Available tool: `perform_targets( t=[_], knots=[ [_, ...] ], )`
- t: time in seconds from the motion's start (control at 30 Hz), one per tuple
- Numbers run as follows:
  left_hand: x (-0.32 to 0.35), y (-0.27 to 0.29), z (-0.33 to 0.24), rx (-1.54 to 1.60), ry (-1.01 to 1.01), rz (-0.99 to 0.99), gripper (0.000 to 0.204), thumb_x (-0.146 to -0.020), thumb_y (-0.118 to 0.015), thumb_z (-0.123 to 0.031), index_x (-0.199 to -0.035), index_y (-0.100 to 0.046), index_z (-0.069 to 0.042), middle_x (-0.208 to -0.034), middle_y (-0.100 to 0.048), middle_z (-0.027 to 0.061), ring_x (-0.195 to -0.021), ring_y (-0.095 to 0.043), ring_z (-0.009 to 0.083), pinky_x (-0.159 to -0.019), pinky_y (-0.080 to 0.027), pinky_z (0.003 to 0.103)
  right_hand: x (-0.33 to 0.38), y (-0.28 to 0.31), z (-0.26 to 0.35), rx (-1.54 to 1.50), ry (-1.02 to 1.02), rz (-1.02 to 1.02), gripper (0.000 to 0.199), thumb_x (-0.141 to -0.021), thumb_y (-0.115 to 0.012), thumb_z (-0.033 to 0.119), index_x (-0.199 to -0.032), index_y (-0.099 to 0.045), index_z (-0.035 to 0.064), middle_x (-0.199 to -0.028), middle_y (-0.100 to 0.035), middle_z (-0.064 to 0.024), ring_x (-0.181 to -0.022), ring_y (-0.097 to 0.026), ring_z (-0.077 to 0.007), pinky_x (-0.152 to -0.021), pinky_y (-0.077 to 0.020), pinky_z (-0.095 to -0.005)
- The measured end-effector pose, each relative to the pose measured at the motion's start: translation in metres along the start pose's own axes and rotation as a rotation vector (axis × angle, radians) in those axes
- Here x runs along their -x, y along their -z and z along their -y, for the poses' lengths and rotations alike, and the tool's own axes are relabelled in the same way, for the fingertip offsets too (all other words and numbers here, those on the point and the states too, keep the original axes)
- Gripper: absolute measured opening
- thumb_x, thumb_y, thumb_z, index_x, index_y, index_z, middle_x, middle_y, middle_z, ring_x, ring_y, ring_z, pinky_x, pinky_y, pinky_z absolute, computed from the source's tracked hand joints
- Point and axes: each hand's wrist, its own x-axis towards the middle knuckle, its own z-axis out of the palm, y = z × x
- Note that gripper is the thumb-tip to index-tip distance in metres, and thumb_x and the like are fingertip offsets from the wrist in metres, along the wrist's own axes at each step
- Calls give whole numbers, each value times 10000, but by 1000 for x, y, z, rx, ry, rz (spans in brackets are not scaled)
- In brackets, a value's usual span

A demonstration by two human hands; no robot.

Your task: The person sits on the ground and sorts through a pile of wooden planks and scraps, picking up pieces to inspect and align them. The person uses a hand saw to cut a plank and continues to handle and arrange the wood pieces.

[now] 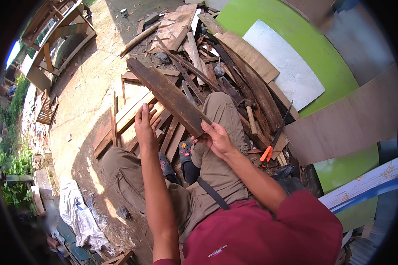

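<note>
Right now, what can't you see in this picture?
In the head view:
The underside of the dark board: faces away from the camera.
Part of the left shoe: behind the left forearm.
The far can's details: too small.
The brown shape at upper right: blurred, so I can't name it.

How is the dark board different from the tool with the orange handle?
The dark board is thick and brown; the orange-handled tool is slim, with a dark blade. The right hand holds the board up, while neither hand touches the tool. Both are long.
</note>
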Motion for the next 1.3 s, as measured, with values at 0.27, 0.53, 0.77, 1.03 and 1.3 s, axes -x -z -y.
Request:
perform_targets(
  t=[0.27, 0.53, 0.77, 1.03, 1.3],
  knots=[
    [-9, 4, -15, -31, 55, 79, 628, -1034, -596, -426, -1447, -478, 33, -1409, -566, 207, -1285, -576, 322, -1052, -484, 470, -166, 118, 95, 374, 212, -687, 738, -937, -710, 585, -1243, -574, -73, -1112, -654, -177, -1000, -678, -243, -866, -588, -408],
    [-1, -31, -16, 56, 14, 128, 220, -1030, -647, -281, -1023, -661, -61, -1018, -718, 71, -963, -690, 195, -889, -544, 390, -91, 277, 78, 1191, 47, -1173, 693, -898, -731, 295, -1389, -418, -81, -1442, -459, -338, -1391, -429, -457, -1152, -371, -513],
    [-4, -31, -16, -104, 72, 232, 326, -1021, -625, -368, -1103, -635, -53, -1073, -672, 72, -1048, -644, 200, -958, -497, 420, 4, 350, 99, 1754, -360, -1109, 1018, -817, -867, 371, -1570, -282, 14, -1624, -284, -242, -1500, -309, -415, -1206, -344, -497],
    [-13, -48, -13, -116, 136, 263, 312, -1022, -631, -352, -1082, -627, -45, -1034, -653, 84, -954, -661, 187, -852, -549, 352, -10, 356, 108, 1961, -569, -1044, 1070, -726, -945, 349, -1503, -296, 1, -1482, -433, -238, -1385, -460, -410, -1113, -439, -504],
    [-17, -55, -2, -103, 207, 308, 286, -1032, -622, -321, -1087, -611, -41, -1035, -654, 96, -947, -665, 189, -831, -554, 340, 7, 352, 152, 1838, -544, -732, 747, -752, -914, 211, -1317, -505, -57, -1263, -640, -304, -1200, -634, -436, -998, -530, -488]
  ],
)
